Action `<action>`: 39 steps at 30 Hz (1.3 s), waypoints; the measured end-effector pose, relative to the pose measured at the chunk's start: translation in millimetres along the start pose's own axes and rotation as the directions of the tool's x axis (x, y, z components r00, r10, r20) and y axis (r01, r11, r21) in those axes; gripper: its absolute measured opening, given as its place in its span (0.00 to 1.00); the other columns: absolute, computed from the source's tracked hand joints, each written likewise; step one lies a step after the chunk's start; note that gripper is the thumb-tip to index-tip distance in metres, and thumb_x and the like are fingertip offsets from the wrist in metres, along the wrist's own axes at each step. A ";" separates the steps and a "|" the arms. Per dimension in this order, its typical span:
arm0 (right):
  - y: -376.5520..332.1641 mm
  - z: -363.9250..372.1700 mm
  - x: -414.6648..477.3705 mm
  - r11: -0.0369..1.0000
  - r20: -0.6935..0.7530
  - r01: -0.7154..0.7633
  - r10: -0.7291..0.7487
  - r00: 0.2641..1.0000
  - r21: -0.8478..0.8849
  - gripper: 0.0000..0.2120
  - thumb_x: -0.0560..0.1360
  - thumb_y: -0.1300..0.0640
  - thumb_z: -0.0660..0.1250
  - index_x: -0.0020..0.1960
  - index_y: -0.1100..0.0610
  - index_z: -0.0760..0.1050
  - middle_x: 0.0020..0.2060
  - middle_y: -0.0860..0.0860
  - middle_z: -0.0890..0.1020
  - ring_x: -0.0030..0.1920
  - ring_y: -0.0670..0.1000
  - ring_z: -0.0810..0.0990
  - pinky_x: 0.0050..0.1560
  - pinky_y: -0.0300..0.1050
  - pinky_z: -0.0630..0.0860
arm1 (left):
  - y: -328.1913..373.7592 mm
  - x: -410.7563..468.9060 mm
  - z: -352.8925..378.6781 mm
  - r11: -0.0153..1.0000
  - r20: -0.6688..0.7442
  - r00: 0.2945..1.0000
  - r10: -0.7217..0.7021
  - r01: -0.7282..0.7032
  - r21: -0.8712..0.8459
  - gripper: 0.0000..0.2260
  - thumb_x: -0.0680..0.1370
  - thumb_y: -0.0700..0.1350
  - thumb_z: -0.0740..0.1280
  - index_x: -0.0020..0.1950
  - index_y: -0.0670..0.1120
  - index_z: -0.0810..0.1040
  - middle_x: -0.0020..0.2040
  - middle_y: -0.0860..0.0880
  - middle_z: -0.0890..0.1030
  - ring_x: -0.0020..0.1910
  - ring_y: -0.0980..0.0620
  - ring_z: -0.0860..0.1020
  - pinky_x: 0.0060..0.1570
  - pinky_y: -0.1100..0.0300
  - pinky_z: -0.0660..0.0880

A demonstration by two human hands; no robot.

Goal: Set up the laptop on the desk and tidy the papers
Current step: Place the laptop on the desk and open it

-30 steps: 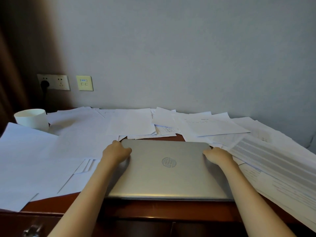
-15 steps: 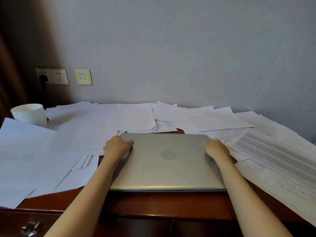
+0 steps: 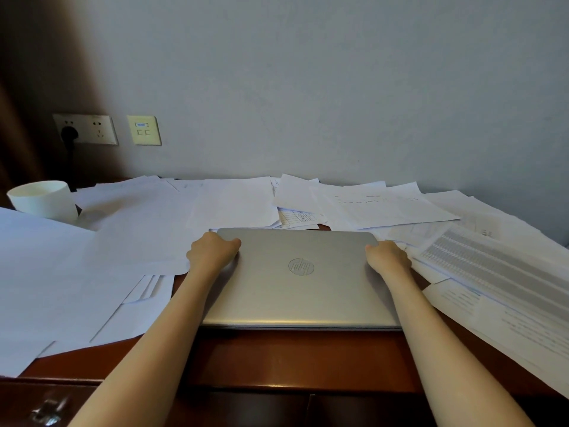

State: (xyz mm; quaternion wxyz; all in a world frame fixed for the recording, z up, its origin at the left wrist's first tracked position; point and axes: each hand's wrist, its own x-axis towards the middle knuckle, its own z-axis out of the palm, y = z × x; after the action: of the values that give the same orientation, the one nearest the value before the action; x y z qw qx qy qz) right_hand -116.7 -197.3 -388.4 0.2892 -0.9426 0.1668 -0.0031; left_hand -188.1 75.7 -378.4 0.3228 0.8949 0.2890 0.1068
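Dark red-brown wooden worktop, grey wall behind. Closed silver metal laptop lying centre among loose white papers. Left hand, right hand: grip curling round far corners. Best sliding level, not trapping sheets.

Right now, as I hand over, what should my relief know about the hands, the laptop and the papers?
The left hand grips the closed laptop at its far left corner; the right hand grips the far right corner.
The laptop lies flat on the desk, lid shut.
The papers lie scattered left, behind and right of it.
Done: laptop is on the desk.
Left: open the lid, gather the papers.
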 end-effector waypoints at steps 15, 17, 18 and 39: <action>-0.9 -2.0 -49.6 0.967 -0.106 0.105 -0.133 0.986 -0.230 0.21 0.81 0.52 0.50 0.69 0.60 0.64 0.67 0.63 0.65 0.67 0.61 0.63 0.66 0.54 0.62 | -1.0 -32.9 6.0 0.943 0.021 0.987 0.161 -0.160 0.292 0.26 0.80 0.52 0.52 0.71 0.34 0.59 0.68 0.36 0.66 0.66 0.40 0.65 0.63 0.50 0.65; 0.1 -0.3 -60.9 0.940 -0.103 0.205 -0.241 0.965 -0.275 0.20 0.80 0.51 0.51 0.68 0.58 0.65 0.66 0.62 0.65 0.67 0.61 0.62 0.67 0.54 0.61 | -4.2 -37.7 3.7 0.941 0.046 0.984 0.170 -0.176 0.290 0.26 0.80 0.53 0.52 0.72 0.36 0.58 0.70 0.37 0.64 0.67 0.40 0.65 0.64 0.50 0.64; 0.9 -0.2 -65.3 0.929 -0.104 0.237 -0.275 0.956 -0.284 0.20 0.80 0.51 0.51 0.67 0.58 0.67 0.66 0.61 0.66 0.67 0.61 0.62 0.67 0.54 0.60 | -6.3 -41.0 2.7 0.940 0.057 0.983 0.175 -0.184 0.288 0.26 0.80 0.53 0.52 0.73 0.37 0.57 0.70 0.37 0.64 0.68 0.40 0.65 0.64 0.49 0.64; 12.3 10.2 -152.7 0.356 0.188 0.880 -0.885 0.426 -0.315 0.27 0.76 0.36 0.57 0.71 0.45 0.65 0.72 0.43 0.65 0.72 0.45 0.61 0.69 0.41 0.58 | -34.6 -109.5 -15.9 0.916 -0.281 0.959 0.019 -0.129 -0.380 0.17 0.79 0.43 0.56 0.66 0.43 0.73 0.61 0.42 0.78 0.59 0.43 0.74 0.55 0.55 0.67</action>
State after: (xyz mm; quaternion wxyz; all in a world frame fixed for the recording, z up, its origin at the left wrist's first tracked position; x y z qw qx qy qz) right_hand -263.7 -153.0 -389.8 0.0592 -0.9195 -0.3650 -0.1333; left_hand -298.3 41.3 -388.8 0.4493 0.7987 0.2686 0.2968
